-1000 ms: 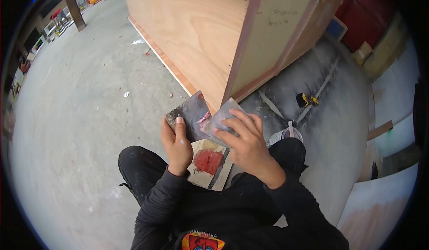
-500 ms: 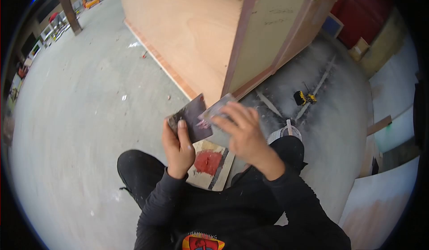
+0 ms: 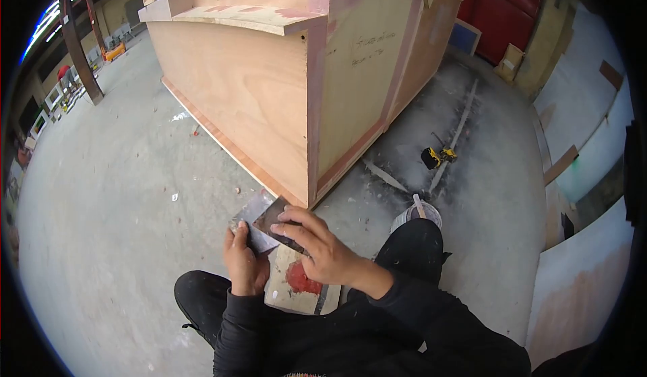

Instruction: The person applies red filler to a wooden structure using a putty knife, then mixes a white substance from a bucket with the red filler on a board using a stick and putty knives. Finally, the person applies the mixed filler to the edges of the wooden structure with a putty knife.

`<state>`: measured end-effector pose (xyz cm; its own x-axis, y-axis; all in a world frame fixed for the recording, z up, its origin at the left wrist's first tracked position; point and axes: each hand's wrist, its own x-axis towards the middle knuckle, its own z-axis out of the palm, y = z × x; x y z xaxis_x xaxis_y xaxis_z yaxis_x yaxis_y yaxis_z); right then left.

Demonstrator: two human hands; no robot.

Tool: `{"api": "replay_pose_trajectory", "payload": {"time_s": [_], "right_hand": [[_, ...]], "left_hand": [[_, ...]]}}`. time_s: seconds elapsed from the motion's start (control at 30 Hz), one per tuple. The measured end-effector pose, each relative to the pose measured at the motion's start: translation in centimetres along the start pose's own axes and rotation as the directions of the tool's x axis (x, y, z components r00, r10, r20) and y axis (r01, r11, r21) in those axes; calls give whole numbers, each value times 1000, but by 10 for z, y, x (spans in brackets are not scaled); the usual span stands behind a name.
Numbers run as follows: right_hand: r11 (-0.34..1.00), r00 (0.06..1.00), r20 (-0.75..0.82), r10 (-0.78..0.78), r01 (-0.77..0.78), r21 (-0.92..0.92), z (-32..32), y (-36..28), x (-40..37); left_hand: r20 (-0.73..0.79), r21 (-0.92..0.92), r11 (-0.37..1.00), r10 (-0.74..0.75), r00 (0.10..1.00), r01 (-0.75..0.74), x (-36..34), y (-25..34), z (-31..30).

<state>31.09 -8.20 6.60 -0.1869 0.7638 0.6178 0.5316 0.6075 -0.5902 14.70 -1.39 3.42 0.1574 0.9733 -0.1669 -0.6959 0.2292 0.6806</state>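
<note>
My left hand (image 3: 246, 262) grips a thin grey metal plate (image 3: 253, 210), its thumb on the face. Closed on a darker flat plate (image 3: 268, 222), my right hand (image 3: 320, 249) is just to the right, and the two plates overlap. Below the hands, a wooden board (image 3: 282, 289) bearing a patch of red paste (image 3: 301, 279) lies between my knees. Straight ahead stands a large wooden cabinet-like structure (image 3: 236, 87) with pinkish filler along its edges and its lower corner just beyond the plates.
A tub (image 3: 431, 212) with a stick in it stands by my right knee. A yellow and black power tool (image 3: 438, 156) lies on the floor (image 3: 108, 208). Large panels (image 3: 573, 289) are at the right. A person (image 3: 65, 77) is far off at the left.
The view has tilted up, showing more of the structure's top. The plates now overlap differently, with the right hand's darker plate across the left one. Both hands appear lower and further left.
</note>
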Motion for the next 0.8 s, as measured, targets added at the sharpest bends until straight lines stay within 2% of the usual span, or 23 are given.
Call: {"api": "replay_pose_trajectory", "payload": {"time_s": [0.1, 0.13, 0.2, 0.23, 0.27, 0.3, 0.33, 0.37, 0.4, 0.43, 0.47, 0.5, 0.57, 0.6, 0.67, 0.7, 0.73, 0.77, 0.8], "right_hand": [[984, 999, -54, 5, -14, -176, 13, 5, -15], [984, 999, -46, 5, -13, -176, 12, 11, -19], [983, 984, -86, 155, -163, -90, 8, 24, -31], [940, 967, 21, 252, -240, -244, -2, 25, -36], [940, 968, 19, 252, -240, -242, -8, 25, -39], [938, 975, -64, 211, -221, -266, -14, 27, -40], [936, 977, -129, 167, -199, -292, -20, 23, -33], [931, 978, -175, 114, -167, -325, -27, 16, -28], [934, 978, -157, 136, -180, -309, -37, 4, -18], [920, 990, -115, 81, -118, -373, -45, -5, -8], [899, 997, -77, 13, -46, -435, -46, -11, -1], [906, 997, -75, 9, -40, -421, -44, -13, 4], [854, 998, -12, -69, 53, -518, -42, -17, 9], [856, 998, -9, -69, 54, -514, -34, -13, 5], [876, 996, 92, -20, 62, -479, -10, -4, -9], [883, 996, 90, 2, 41, -467, -13, -11, -9], [885, 995, 99, -5, 50, -462, -14, -12, -5], [939, 1000, 14, -14, 18, -344, -13, -15, -4], [975, 997, -79, -6, -11, -220, -12, -17, -5]], "left_hand": [[-2, -13, 1000, -6, 1000, 6, -7, 1, 7], [15, 0, 999, 46, 999, -46, -5, -1, 5], [32, 16, 995, 94, 995, -95, -9, 2, 5], [41, -8, 987, 162, 986, -162, -14, 12, 12], [48, -31, 973, 230, 972, -229, -16, 19, 16], [94, 68, 935, 342, 935, -348, -15, 19, 15], [71, 64, 934, 346, 936, -350, -12, 16, 13], [72, 207, 893, 394, 916, -400, -8, 10, 10], [83, 354, 830, 432, 898, -432, -8, 8, 7], [117, 437, 775, 453, 884, -456, -10, 8, 9], [85, 428, 765, 496, 864, -481, -10, 3, 13], [110, 462, 734, 510, 853, -498, -11, 4, 14], [155, 519, 663, 548, 822, -539, -16, 6, 22], [151, 522, 662, 549, 822, -537, -19, 5, 22], [177, 521, 659, 539, 823, -543, -22, 4, 22], [113, 496, 726, 490, 864, -477, -18, 4, 19], [104, 496, 725, 498, 861, -479, -16, 5, 18], [51, 301, 882, 364, 930, -362, -15, 6, 17], [39, 88, 973, 209, 977, -212, -14, 7, 16]]}}
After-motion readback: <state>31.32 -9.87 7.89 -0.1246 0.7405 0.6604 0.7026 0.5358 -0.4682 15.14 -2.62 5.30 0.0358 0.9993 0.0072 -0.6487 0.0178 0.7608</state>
